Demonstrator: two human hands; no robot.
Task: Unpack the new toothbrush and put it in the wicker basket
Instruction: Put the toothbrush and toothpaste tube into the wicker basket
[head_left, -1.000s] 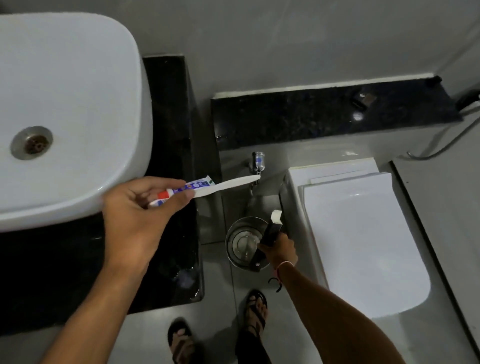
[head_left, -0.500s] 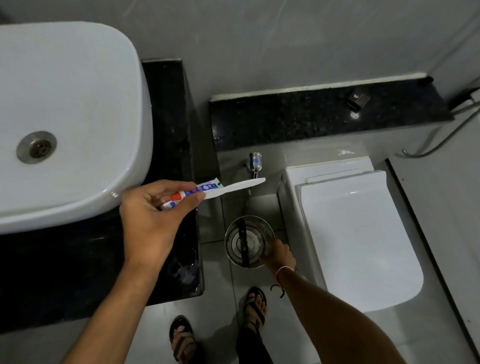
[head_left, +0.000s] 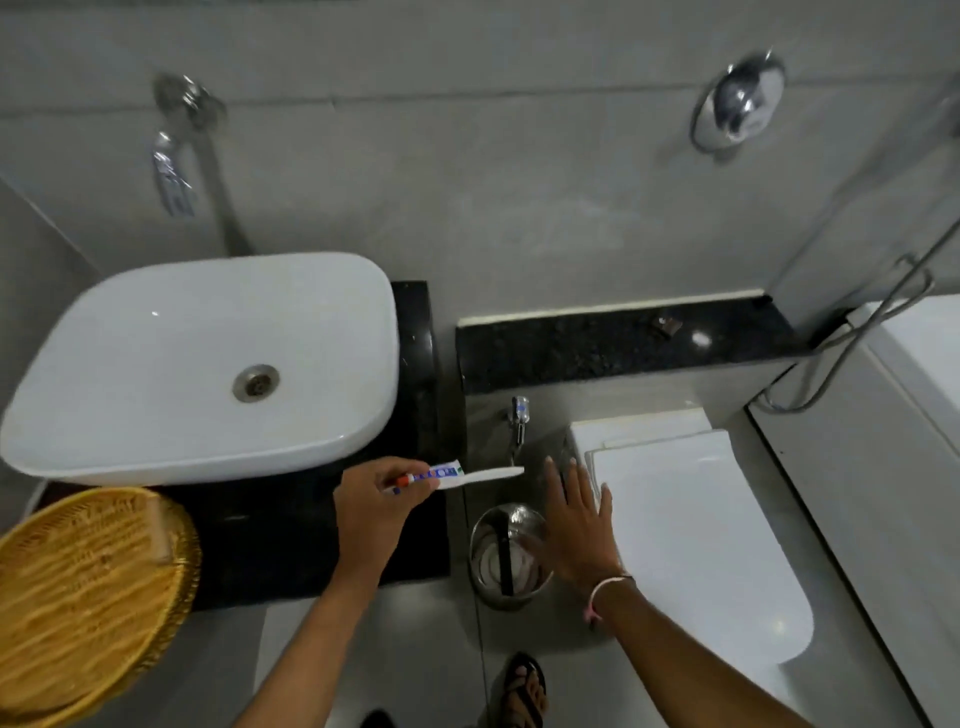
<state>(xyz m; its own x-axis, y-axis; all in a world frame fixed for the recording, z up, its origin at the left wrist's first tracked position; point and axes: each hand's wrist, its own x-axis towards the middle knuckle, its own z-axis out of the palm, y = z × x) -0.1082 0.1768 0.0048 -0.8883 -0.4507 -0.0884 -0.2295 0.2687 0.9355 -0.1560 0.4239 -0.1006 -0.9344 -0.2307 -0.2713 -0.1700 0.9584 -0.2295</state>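
My left hand (head_left: 375, 512) is closed around a white toothbrush (head_left: 483, 475) and a small toothpaste tube (head_left: 434, 474), both held level over the right edge of the black counter. The brush head points right toward the toilet. My right hand (head_left: 574, 530) hovers open with fingers spread above the steel bin (head_left: 501, 561), holding nothing. The wicker basket (head_left: 78, 592) sits at the lower left on the counter, well left of both hands.
A white basin (head_left: 171, 364) stands on the black counter (head_left: 291, 540). A closed white toilet (head_left: 691, 530) is at the right, with a dark granite ledge (head_left: 597, 343) behind it. A wall tap (head_left: 176, 156) and my sandalled feet (head_left: 524, 691) are in view.
My right hand let go of the dark packaging into the steel bin and rose, fingers spread. The view tilted up, bringing the wicker basket into sight. My left hand still holds the toothbrush and tube.
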